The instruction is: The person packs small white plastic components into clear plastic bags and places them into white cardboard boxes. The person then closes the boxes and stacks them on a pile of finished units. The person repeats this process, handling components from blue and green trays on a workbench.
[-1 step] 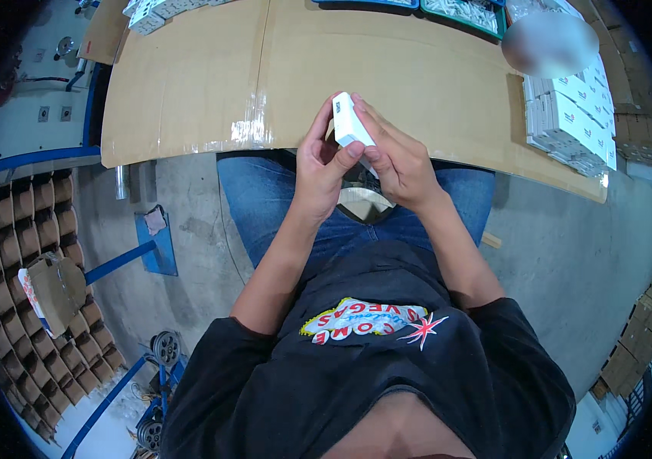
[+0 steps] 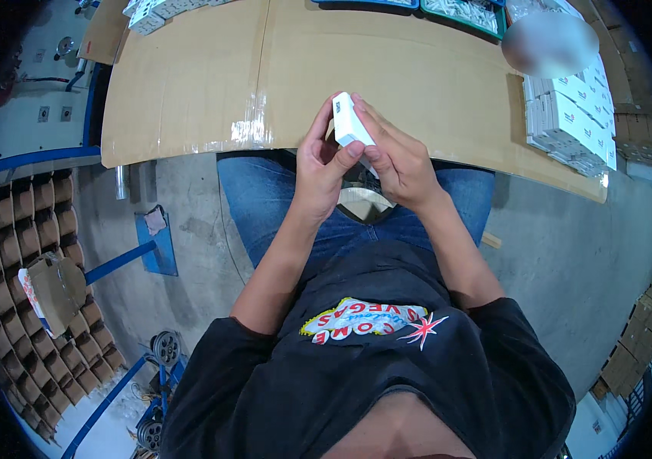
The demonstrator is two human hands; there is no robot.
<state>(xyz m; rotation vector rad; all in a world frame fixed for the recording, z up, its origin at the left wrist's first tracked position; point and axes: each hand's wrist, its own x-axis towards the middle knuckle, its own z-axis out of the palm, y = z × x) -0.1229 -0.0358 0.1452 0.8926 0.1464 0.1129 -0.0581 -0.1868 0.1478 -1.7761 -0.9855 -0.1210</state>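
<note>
A small white box (image 2: 349, 126) is held up between my two hands, just over the near edge of the table and above my lap. My left hand (image 2: 320, 162) closes on its left side, the thumb pressed at the near end. Against its right side my right hand (image 2: 400, 159) is wrapped, fingers along the top and thumb near the lower corner. Both thumbs almost meet there. A small dark mark shows on the box's far end. The box's underside is hidden by my hands.
Cardboard covers the table (image 2: 188, 84). White boxes (image 2: 570, 122) are stacked at its right, more white boxes (image 2: 146, 19) at the far left. A green bin (image 2: 463, 17) of small white pieces stands at the back beside a blue tray (image 2: 372, 4). A cardboard divider grid (image 2: 27, 306) is at left.
</note>
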